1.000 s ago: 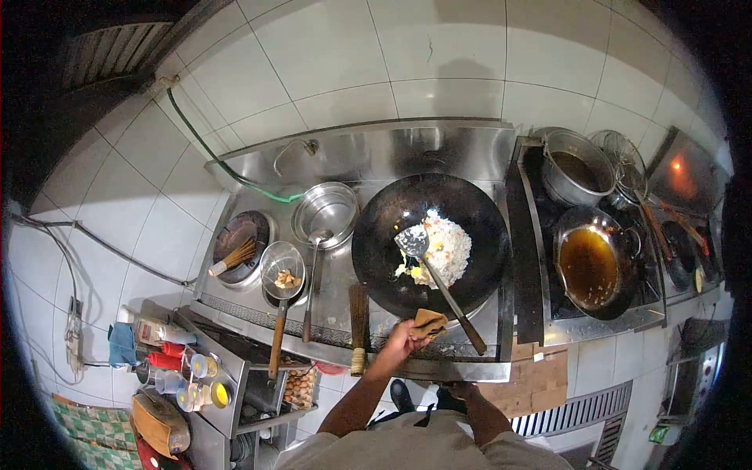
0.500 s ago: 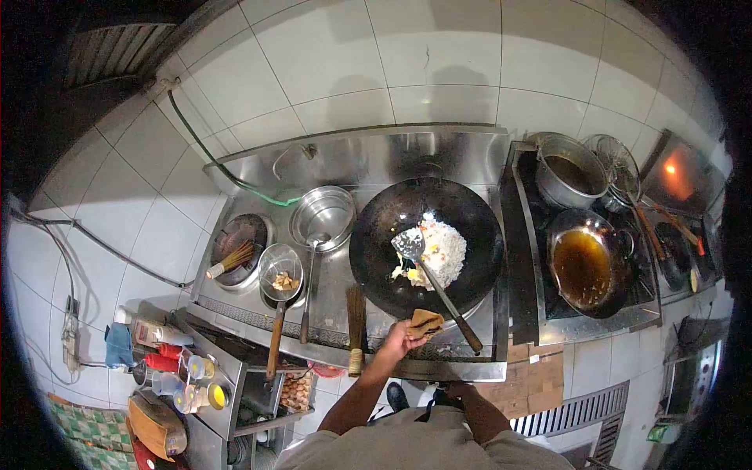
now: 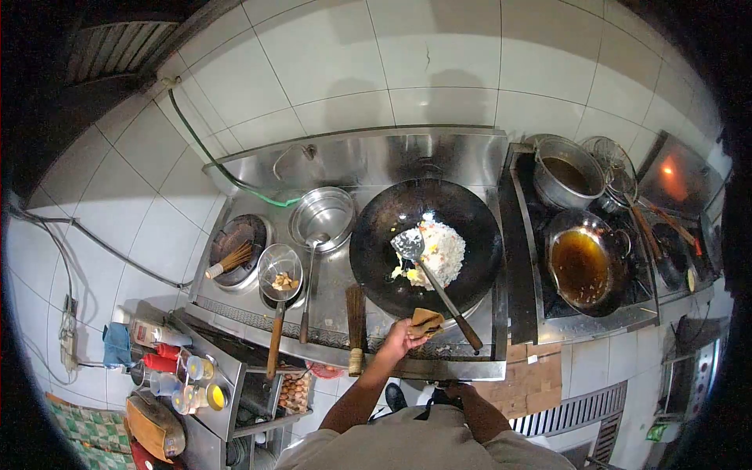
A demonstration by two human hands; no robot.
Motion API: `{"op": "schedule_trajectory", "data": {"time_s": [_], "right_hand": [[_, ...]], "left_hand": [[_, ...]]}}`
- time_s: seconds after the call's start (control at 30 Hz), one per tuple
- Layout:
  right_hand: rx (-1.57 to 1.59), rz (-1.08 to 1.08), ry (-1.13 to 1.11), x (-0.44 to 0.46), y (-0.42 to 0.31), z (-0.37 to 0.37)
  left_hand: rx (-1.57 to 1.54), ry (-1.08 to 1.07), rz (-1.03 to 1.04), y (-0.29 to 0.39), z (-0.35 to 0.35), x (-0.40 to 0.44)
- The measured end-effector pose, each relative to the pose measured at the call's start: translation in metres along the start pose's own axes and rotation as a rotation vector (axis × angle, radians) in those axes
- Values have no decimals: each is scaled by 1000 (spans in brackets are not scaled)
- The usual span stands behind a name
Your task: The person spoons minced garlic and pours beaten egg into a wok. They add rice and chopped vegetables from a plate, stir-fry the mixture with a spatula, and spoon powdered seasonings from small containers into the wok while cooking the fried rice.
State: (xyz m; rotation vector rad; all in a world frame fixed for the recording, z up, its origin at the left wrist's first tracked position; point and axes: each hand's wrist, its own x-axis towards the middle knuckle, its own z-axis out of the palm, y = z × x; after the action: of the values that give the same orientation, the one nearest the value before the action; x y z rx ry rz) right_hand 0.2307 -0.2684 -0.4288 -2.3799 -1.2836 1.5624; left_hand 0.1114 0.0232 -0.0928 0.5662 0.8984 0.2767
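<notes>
My left hand (image 3: 400,340) is closed on a folded brown cloth (image 3: 426,322) at the front rim of a large black wok (image 3: 380,270). White rice (image 3: 446,249) with bits of yellow egg (image 3: 409,273) lies in the wok. A long-handled spatula (image 3: 441,291) rests there untouched, its blade on the rice and its handle over the rim. Low at the front edge of the stove, my right hand (image 3: 455,389) is dark and partly hidden; its fingers cannot be made out.
Left of the wok are a bamboo brush (image 3: 356,321), a ladle (image 3: 307,294), a metal pot (image 3: 301,227) and a strainer (image 3: 280,270) holding light brown pieces. To the right stand a pan of brown oil (image 3: 581,262) and a deep pot (image 3: 548,188). Bottles (image 3: 166,356) crowd the lower left.
The view has shifted very slightly. My left hand stays at the wok rim with the cloth; the spatula and rice look unmoved.
</notes>
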Motion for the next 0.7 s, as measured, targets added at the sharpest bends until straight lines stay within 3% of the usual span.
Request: {"op": "schedule_trajectory", "data": {"time_s": [0.7], "right_hand": [[-8, 7, -2, -14, -10, -3]], "left_hand": [[-80, -88, 20, -10, -19, 17]]}}
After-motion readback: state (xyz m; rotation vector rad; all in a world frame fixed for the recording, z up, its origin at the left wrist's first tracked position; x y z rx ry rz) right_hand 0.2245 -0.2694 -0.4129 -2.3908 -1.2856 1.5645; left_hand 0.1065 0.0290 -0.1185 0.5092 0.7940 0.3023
